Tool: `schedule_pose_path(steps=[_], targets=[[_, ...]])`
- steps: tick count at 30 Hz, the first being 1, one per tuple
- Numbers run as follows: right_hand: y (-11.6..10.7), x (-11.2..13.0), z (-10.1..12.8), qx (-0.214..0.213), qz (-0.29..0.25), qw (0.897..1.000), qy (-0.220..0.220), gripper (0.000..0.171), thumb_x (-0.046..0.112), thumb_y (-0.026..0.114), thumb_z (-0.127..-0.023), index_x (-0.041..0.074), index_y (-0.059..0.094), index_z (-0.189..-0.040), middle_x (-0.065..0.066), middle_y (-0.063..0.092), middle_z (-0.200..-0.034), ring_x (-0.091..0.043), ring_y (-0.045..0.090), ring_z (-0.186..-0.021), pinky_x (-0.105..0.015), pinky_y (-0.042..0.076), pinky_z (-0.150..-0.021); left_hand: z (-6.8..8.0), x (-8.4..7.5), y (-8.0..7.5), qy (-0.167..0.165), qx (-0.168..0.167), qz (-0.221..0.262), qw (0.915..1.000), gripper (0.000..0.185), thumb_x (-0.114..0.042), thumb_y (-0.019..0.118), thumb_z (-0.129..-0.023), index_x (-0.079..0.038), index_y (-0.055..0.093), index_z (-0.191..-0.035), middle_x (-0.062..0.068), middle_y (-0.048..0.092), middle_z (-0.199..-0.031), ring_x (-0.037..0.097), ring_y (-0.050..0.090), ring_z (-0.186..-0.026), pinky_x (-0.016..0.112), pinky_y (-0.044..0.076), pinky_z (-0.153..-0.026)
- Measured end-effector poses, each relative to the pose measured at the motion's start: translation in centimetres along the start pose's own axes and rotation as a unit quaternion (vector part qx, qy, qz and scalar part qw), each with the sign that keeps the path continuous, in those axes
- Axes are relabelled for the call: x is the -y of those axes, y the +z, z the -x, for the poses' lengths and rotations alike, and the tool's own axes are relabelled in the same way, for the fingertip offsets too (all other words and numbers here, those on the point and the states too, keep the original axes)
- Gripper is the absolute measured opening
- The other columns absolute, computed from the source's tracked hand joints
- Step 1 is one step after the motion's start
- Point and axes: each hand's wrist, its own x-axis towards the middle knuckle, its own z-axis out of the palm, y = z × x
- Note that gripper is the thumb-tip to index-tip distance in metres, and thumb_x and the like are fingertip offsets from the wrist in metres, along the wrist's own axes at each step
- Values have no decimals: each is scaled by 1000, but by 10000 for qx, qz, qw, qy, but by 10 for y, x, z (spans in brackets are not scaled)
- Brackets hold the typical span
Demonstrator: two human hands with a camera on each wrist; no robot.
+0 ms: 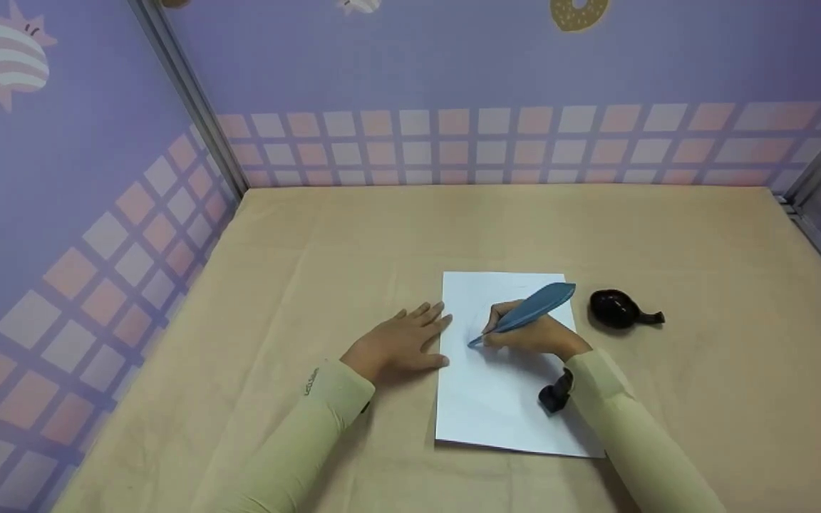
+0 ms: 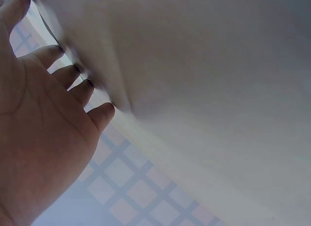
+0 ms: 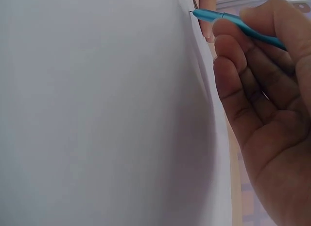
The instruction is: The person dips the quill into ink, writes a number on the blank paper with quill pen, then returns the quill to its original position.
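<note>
A white sheet of paper (image 1: 496, 420) lies on the cloth-covered table. My right hand (image 1: 532, 336) pinches a blue feather-shaped pen (image 1: 535, 304) between thumb and fingers, its tip right at the paper left of the sheet's middle. In the right wrist view the pen's barrel (image 3: 209, 14) shows teal, with its fine point at the sheet's surface. Faint thin lines show on the upper part of the paper. My left hand (image 1: 403, 342) lies with fingers spread, fingertips at the sheet's left edge; its palm side (image 2: 48, 109) faces the left wrist camera.
To the right of the paper sits a glossy black object with a rounded bowl and short handle (image 1: 613, 308). A black wrist camera (image 1: 555, 395) hangs under the right sleeve, over the paper. Purple panels with a checked border (image 1: 410, 135) enclose the table's back and sides.
</note>
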Motion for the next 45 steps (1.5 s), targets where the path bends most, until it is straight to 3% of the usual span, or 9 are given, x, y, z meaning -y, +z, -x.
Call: schedule_pose_path(steps=[11,21,34,45], targets=[[2,-4,1,302,-318,9987,-271,7,-5,71,-79,-7,64,-81,-1,65,-73,-4,50,-60,-17,38,-57,0,0,0,-9,-70,80,9999,79,-63,41,-94,-24,13,-156,-3,3,-163,19,3,-151,46,11,-122],[3,-28,-3,584,-14,9980,-225,8,6,74,-79,3,67,-80,4,63,-71,-5,47,-59,-19,37,-56,1,0,0,60,-116,111,9999,78,-62,42,-94,-24,14,-156,-2,4,-163,20,4,-151,45,12,-122],[5,-5,8,890,92,9958,-207,5,0,71,-78,-1,67,-79,4,64,-73,-1,49,-61,-16,40,-59,3,-2,-2,38,-122,53,9999,78,-63,41,-94,-24,14,-156,-2,5,-163,19,4,-151,45,12,-122],[4,-26,5,1158,151,9929,-231,7,8,76,-78,5,70,-80,6,66,-74,-2,50,-63,-17,40,-60,0,-1,-3,30,-39,49,10000,79,-61,43,-94,-22,14,-156,-1,4,-163,20,4,-151,47,12,-122]])
